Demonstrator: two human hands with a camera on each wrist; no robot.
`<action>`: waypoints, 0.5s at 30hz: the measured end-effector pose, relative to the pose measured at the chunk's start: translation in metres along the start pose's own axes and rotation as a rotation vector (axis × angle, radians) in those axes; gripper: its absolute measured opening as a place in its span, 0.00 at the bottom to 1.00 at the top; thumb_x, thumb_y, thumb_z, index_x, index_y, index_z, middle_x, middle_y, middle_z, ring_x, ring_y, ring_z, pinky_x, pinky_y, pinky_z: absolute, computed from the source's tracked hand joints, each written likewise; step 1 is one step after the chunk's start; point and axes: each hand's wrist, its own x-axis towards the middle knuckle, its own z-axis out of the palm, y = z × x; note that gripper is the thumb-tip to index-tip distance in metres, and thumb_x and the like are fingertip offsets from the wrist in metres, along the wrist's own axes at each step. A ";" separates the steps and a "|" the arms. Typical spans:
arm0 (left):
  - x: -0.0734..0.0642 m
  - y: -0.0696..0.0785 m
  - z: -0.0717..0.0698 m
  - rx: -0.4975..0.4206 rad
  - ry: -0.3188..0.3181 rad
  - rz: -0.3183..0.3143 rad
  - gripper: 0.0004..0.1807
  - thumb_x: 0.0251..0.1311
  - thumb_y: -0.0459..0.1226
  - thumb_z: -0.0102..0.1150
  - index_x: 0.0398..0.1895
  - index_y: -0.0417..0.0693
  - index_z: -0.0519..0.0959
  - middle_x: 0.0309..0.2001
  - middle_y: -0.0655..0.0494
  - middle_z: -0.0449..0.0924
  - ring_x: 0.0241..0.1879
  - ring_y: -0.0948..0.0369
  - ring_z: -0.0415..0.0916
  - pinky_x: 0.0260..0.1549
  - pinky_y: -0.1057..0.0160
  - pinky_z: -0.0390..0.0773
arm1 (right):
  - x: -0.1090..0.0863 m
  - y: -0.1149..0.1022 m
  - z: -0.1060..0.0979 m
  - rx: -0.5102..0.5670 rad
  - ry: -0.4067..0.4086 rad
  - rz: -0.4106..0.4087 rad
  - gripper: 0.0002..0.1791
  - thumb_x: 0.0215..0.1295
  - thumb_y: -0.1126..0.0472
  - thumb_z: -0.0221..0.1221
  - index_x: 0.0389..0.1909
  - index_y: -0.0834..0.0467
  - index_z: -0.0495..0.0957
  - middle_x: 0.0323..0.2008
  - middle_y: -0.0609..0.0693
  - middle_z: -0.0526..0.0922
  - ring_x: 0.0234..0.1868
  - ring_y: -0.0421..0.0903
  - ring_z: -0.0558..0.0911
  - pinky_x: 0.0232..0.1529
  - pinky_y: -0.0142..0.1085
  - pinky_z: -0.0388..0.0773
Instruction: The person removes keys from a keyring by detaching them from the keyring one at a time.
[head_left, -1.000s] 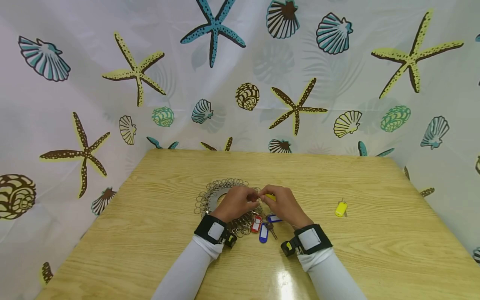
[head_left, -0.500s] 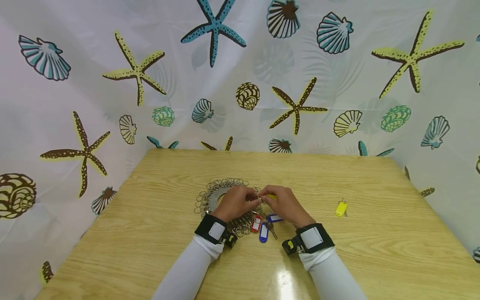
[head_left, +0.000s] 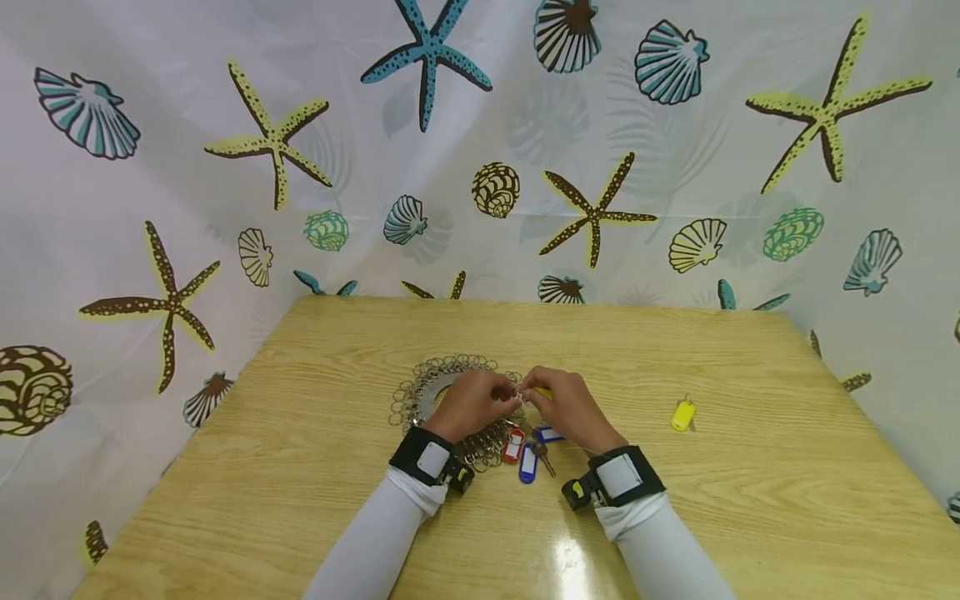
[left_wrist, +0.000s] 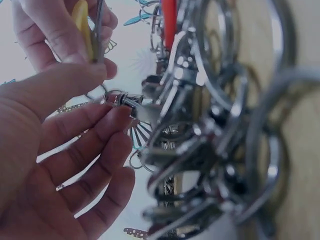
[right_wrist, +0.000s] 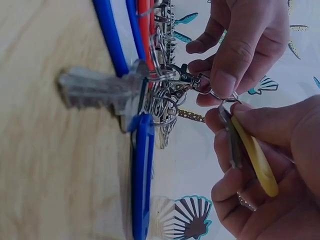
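Note:
My left hand (head_left: 472,404) pinches a small metal split ring (right_wrist: 227,99) between thumb and fingertips. A swivel clasp (right_wrist: 185,77) links that ring to the bunch of clasps and rings (left_wrist: 220,150). Facing it, my right hand (head_left: 566,408) pinches a yellow key tag (right_wrist: 255,155) and a key (right_wrist: 232,142) beside it, right at the split ring. Whether the key's loop is threaded on the ring, I cannot tell. Beneath the hands, a flat grey ring-shaped plate (head_left: 427,398) carries many clasps around its rim; my left hand hides part of it.
Near the hands lie a red key tag (head_left: 513,446), two blue key tags (head_left: 528,463) and a key (head_left: 545,460). Farther right on the wooden table (head_left: 750,492) is another yellow key tag (head_left: 683,416). A patterned curtain (head_left: 450,179) surrounds the back and sides.
Both hands stay in nearly the same place, still meeting at the split ring. Only their fingertips shift slightly.

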 end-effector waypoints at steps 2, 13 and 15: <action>0.001 0.002 0.000 -0.005 -0.020 0.000 0.10 0.61 0.42 0.65 0.41 0.48 0.85 0.36 0.56 0.84 0.35 0.64 0.80 0.36 0.67 0.77 | 0.000 0.001 0.000 -0.009 0.023 0.010 0.03 0.65 0.67 0.61 0.36 0.57 0.82 0.36 0.49 0.85 0.33 0.41 0.80 0.35 0.39 0.76; 0.000 0.007 0.001 -0.026 -0.091 0.044 0.12 0.60 0.40 0.66 0.44 0.45 0.85 0.42 0.53 0.84 0.41 0.58 0.80 0.40 0.62 0.78 | -0.005 0.019 -0.031 0.077 0.093 0.204 0.07 0.69 0.63 0.58 0.41 0.61 0.82 0.40 0.53 0.85 0.50 0.53 0.81 0.54 0.52 0.73; -0.001 0.008 0.001 -0.040 -0.104 0.048 0.12 0.59 0.40 0.66 0.43 0.44 0.86 0.43 0.52 0.84 0.39 0.57 0.79 0.37 0.62 0.77 | -0.008 0.029 -0.041 0.092 0.105 0.264 0.08 0.69 0.62 0.57 0.42 0.61 0.82 0.41 0.54 0.84 0.49 0.54 0.81 0.53 0.52 0.74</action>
